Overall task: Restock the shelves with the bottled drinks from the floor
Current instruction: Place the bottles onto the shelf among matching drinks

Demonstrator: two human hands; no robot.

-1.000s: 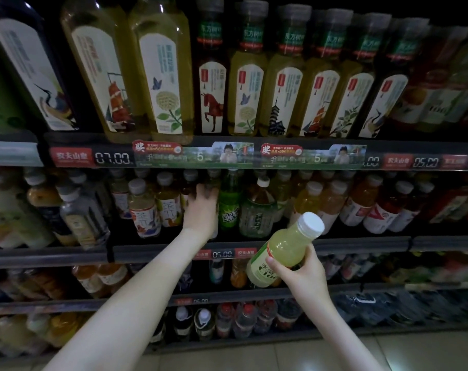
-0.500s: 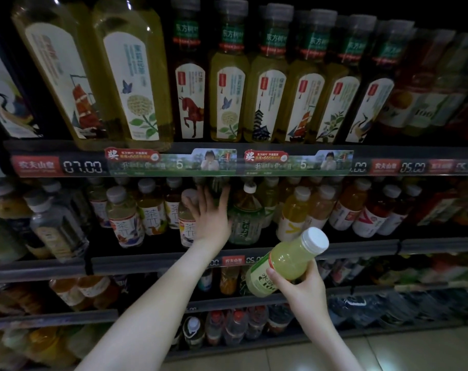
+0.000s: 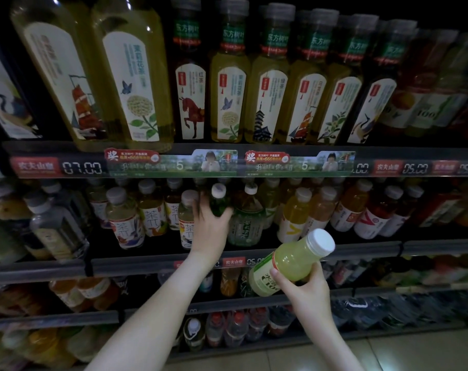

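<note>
Nearest the camera, the right hand (image 3: 306, 289) holds a juice bottle (image 3: 291, 261) in front of the shelving, with fingers and thumb curled round its lower half over the label. The bottle is filled with pale yellow-green drink and has a white cap. It leans with the cap up and to the right, on no shelf, in the air before the rail of the middle shelf (image 3: 136, 265). A little further in, the left hand (image 3: 210, 231) reaches over that rail and grips a green bottle (image 3: 219, 203), thumb on one side and fingers on the other, so that only the bottle's dark upper part and white cap show above the hand. This green bottle stands near the front of the middle shelf, just beside a round-shouldered tea bottle (image 3: 247, 223) on its right and a white-labelled bottle (image 3: 187, 223) on its left. More drinks fill the same shelf, yellow and orange ones (image 3: 294, 218) to the right and clear ones (image 3: 56, 226) to the left. Below, the lower shelves (image 3: 240, 301) carry small bottles with red and white caps, and a patch of pale floor (image 3: 415, 349) shows at the bottom right. Farthest up, a price strip (image 3: 82, 167) runs under the top shelf, where tall bottles (image 3: 228, 76) with illustrated labels stand in a row
</note>
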